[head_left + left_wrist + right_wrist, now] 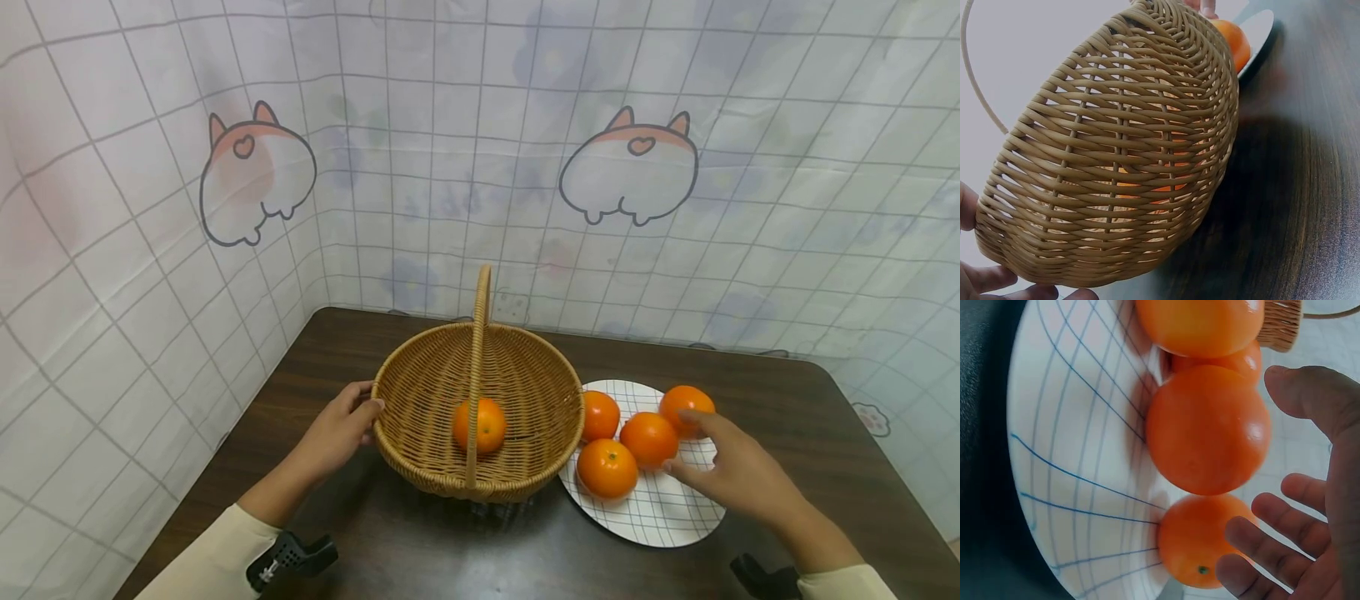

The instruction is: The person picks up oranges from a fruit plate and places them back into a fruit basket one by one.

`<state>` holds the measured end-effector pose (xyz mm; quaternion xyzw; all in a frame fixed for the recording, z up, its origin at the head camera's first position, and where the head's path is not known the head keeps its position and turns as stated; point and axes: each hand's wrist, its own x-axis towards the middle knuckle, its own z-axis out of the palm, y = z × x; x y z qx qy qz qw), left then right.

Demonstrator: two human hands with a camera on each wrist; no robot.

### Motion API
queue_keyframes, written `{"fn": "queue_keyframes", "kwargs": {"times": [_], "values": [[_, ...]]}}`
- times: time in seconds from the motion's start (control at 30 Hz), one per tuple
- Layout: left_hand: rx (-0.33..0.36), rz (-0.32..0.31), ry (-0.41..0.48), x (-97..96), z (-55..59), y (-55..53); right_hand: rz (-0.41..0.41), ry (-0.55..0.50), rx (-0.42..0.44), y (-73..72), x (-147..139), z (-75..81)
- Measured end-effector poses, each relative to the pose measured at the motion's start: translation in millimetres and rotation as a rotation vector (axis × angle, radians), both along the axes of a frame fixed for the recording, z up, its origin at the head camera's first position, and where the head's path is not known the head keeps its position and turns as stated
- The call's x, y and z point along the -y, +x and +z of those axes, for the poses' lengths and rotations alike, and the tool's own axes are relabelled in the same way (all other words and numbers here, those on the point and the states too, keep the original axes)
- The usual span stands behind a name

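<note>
A wicker basket (420, 392) with a tall handle stands mid-table, one orange (492, 427) lying inside. My left hand (337, 433) grips its left rim, thumb over the edge and fingers against the outside; the left wrist view shows the woven wall (1110, 144) close up. Several more oranges sit on a white checked plate (667, 521) at the right. Over that plate my right hand (742, 471) is spread and holds nothing. Its thumb and fingers stand apart beside the middle orange (1209, 430) and the stem-marked orange (1194, 540); whether they touch I cannot tell.
The dark wooden table (420, 550) carries both basket and plate, whose left edge is close to the basket's right side. A white grid-patterned cloth (450, 167) hangs behind and at the sides. The basket's arched handle (480, 333) rises well above the rim.
</note>
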<state>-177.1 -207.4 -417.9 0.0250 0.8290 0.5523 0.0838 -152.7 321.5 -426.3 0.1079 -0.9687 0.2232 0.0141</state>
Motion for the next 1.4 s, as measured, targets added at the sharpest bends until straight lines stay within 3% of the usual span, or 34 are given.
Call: {"fn": "queue_keyframes", "kwargs": {"times": [0.5, 1.4], "values": [[-0.013, -0.004, 0.007, 0.1, 0.8, 0.7, 0.024, -0.049, -0.025, -6.2, 11, -13.8], [-0.004, 0.010, 0.006, -0.8, 0.0, 1.1, 0.004, -0.002, -0.047, -11.5, 17, -23.6]]}}
